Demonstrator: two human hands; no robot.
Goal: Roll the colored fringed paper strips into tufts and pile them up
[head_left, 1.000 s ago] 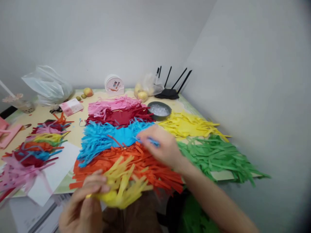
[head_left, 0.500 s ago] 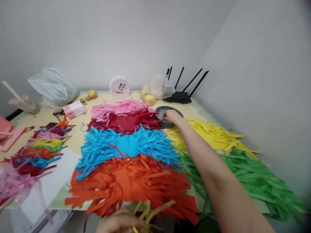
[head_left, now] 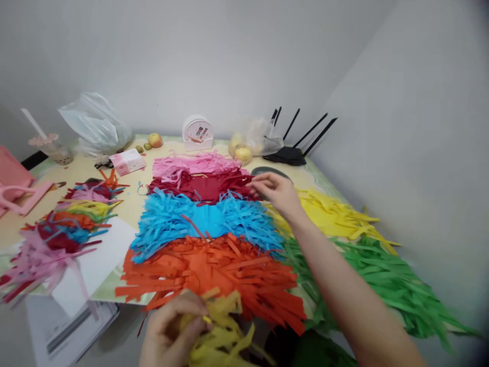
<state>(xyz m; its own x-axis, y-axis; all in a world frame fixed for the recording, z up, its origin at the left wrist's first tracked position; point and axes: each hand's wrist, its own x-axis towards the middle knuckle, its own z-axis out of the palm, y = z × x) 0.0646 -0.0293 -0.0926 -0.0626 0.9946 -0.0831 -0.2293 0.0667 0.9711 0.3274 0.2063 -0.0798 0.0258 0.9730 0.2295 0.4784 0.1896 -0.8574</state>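
Note:
Low in the view, my left hand (head_left: 173, 329) pinches a bunch of yellow fringed paper (head_left: 221, 331) in front of the table edge. My right hand (head_left: 275, 192) hangs over the right end of the dark red fringed paper (head_left: 210, 187), thumb and fingertips together; anything between them is too small to make out. Just behind it is a dark round dish (head_left: 272, 171), partly covered by the hand. Blue (head_left: 208, 219) and orange (head_left: 202, 270) fringed papers lie nearer, pink (head_left: 198, 163) lies farther back.
Yellow (head_left: 324, 206) and green (head_left: 389, 275) fringed papers lie on the right. A multicoloured fringed strip (head_left: 82, 219) is at left, near a drink cup (head_left: 57, 150) and plastic bag (head_left: 95, 125). A black router (head_left: 286, 155), bagged fruit (head_left: 242, 153) and coaster holder (head_left: 197, 137) stand behind.
My right hand has come out of the dark dish and moved towards me. My left hand and its yellow paper have risen further into view. The camera view has shifted slightly.

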